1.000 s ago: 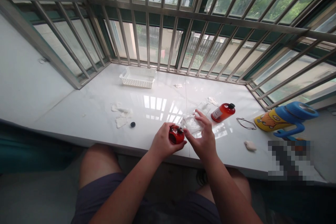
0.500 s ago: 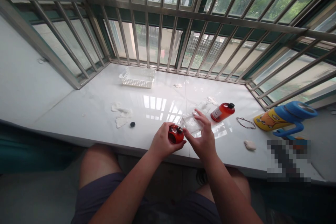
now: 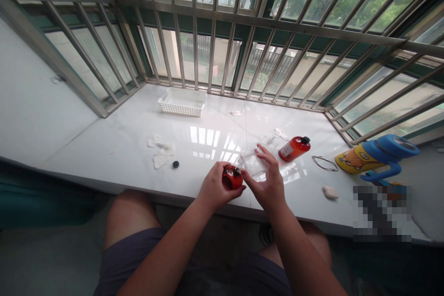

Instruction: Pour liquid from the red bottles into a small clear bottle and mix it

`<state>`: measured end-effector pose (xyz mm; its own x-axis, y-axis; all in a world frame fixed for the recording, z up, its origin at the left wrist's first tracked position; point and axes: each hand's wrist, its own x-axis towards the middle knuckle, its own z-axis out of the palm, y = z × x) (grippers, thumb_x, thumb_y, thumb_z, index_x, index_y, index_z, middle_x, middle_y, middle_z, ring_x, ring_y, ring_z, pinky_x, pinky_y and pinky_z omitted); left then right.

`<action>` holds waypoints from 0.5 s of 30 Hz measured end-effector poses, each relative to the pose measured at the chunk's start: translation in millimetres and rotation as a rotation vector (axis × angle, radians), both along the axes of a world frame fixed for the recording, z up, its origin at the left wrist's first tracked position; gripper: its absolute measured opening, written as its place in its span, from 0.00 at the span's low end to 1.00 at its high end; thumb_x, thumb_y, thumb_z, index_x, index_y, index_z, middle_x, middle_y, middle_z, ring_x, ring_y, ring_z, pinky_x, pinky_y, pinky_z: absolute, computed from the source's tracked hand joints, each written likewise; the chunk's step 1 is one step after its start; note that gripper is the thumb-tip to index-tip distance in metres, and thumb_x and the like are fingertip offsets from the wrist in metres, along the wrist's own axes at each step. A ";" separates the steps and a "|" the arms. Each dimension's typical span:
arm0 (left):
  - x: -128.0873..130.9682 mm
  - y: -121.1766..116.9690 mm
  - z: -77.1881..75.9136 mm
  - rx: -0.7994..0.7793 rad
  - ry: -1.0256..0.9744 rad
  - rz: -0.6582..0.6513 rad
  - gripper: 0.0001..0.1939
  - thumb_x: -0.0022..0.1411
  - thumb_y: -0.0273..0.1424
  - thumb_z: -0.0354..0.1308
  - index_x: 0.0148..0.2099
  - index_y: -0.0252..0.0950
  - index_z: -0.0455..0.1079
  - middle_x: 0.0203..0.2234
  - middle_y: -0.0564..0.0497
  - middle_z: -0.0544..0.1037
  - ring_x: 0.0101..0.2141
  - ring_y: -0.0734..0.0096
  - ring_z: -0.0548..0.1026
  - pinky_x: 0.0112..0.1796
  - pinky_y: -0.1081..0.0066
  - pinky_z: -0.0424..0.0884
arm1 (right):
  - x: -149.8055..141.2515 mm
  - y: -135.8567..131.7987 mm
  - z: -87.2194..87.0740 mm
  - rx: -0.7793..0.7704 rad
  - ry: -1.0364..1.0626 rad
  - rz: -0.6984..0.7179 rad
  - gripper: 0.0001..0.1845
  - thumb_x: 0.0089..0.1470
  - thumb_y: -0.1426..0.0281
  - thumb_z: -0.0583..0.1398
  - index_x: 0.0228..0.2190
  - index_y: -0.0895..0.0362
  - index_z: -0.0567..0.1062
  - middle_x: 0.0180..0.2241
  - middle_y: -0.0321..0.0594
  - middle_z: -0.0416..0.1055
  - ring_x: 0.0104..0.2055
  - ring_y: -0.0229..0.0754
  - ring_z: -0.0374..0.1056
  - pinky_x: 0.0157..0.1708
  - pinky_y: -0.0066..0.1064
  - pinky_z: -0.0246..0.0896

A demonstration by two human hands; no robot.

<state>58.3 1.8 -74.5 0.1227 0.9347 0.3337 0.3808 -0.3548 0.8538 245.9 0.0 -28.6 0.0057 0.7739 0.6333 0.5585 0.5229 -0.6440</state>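
My left hand (image 3: 215, 186) is wrapped round a red-amber bottle (image 3: 231, 178), whose open neck points toward my right hand. My right hand (image 3: 268, 178) has its thumb and fingers on the sides of a clear see-through container (image 3: 252, 161), tipped on its side. The bottle's neck lies close to my right thumb; whether the two bottles touch is hidden. A small black cap (image 3: 175, 164) lies on the white sill to the left. Behind my right hand lies another red bottle (image 3: 293, 149) with a black cap and a pale label.
A white perforated basket (image 3: 182, 103) stands near the window bars. Crumpled tissue (image 3: 161, 155) lies on the left of the white sill (image 3: 125, 148). On the right are a looped cord (image 3: 324, 163), a small pale case (image 3: 330, 192) and a blue-and-yellow water bottle (image 3: 376, 153) on its side.
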 end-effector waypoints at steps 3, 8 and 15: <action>0.0 0.2 0.2 -0.002 -0.002 -0.001 0.35 0.52 0.45 0.76 0.56 0.42 0.65 0.47 0.46 0.78 0.45 0.55 0.80 0.47 0.57 0.78 | 0.0 0.2 -0.2 0.000 -0.003 0.001 0.29 0.61 0.65 0.70 0.58 0.50 0.66 0.69 0.53 0.64 0.70 0.59 0.64 0.65 0.62 0.65; 0.1 0.3 0.1 0.000 0.000 0.003 0.35 0.52 0.45 0.76 0.55 0.42 0.65 0.47 0.46 0.78 0.45 0.55 0.80 0.47 0.57 0.78 | 0.0 0.6 -0.4 0.012 -0.011 -0.002 0.28 0.61 0.65 0.70 0.58 0.50 0.66 0.68 0.53 0.64 0.70 0.59 0.64 0.65 0.62 0.66; 0.0 0.7 0.0 -0.004 0.002 0.001 0.35 0.52 0.46 0.76 0.55 0.42 0.65 0.47 0.46 0.78 0.45 0.55 0.80 0.47 0.57 0.78 | 0.3 1.1 -0.8 0.007 -0.015 -0.002 0.29 0.61 0.65 0.70 0.58 0.50 0.66 0.68 0.54 0.64 0.69 0.59 0.65 0.65 0.61 0.67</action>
<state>58.2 2.4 -74.4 0.1225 0.9361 0.3297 0.3830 -0.3511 0.8544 246.2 1.1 -29.3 -0.0020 0.7693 0.6388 0.5695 0.5260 -0.6317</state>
